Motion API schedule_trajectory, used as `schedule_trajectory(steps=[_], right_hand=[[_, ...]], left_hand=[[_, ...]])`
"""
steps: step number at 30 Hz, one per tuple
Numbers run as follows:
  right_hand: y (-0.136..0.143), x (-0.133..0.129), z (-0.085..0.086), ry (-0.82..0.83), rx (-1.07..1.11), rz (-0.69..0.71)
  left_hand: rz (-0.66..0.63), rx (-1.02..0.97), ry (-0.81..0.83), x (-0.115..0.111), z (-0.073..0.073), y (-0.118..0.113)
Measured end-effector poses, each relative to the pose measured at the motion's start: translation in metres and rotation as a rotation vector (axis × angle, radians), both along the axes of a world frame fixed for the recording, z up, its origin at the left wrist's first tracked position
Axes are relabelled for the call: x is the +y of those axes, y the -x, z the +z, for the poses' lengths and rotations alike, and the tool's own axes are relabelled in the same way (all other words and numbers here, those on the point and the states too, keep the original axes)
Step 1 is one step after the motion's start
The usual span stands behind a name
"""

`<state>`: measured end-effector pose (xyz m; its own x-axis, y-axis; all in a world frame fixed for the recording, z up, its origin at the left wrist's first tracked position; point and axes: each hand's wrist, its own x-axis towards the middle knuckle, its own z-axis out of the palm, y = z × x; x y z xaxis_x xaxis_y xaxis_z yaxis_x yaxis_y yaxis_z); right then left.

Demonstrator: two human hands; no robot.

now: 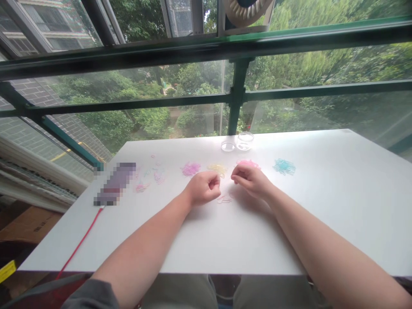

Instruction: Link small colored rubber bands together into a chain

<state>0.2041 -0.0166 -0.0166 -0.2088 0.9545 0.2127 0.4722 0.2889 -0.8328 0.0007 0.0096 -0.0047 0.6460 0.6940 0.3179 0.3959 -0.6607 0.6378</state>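
We see one yellow clip pile, one purple pile left of it, one pink pile and one teal pile right, two clear dishes beyond. Nearer us than the yellow, our left hand and right hand curl, apart; whether they pinch anything we cannot tell.

Free tabletop right of teal pile, obstacles ahead — pink pile, clear container

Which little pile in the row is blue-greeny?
The rightmost pile, right of the pink pile. Only it is blue-green; the yellow pile and purple pile sit farther left.
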Motion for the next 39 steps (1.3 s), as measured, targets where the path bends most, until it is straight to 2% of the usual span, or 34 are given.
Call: schedule_trajectory(steps=[8, 20, 26, 33, 39], right_hand=[[0.02, -0.012, 0.003, 0.063, -0.02, 0.16], [0.023, -0.017, 0.009, 0.004, -0.137, 0.157], [0.02, -0.014, 0.009, -0.009, -0.156, 0.119], [0.018, -0.012, 0.007, -0.069, -0.172, 0.023], [0.02, -0.013, 0.009, -0.066, -0.169, 0.024]], left_hand=[[0.02, 0.02, 0.014, 0.001, -0.005, 0.001], [-0.084, 0.103, 0.018, 0.004, -0.007, 0.0], [-0.049, 0.043, 0.057, 0.002, -0.006, 0.0], [0.016, -0.062, -0.007, 0.002, -0.006, 0.0], [0.052, -0.11, -0.014, 0.004, -0.01, 0.0]])
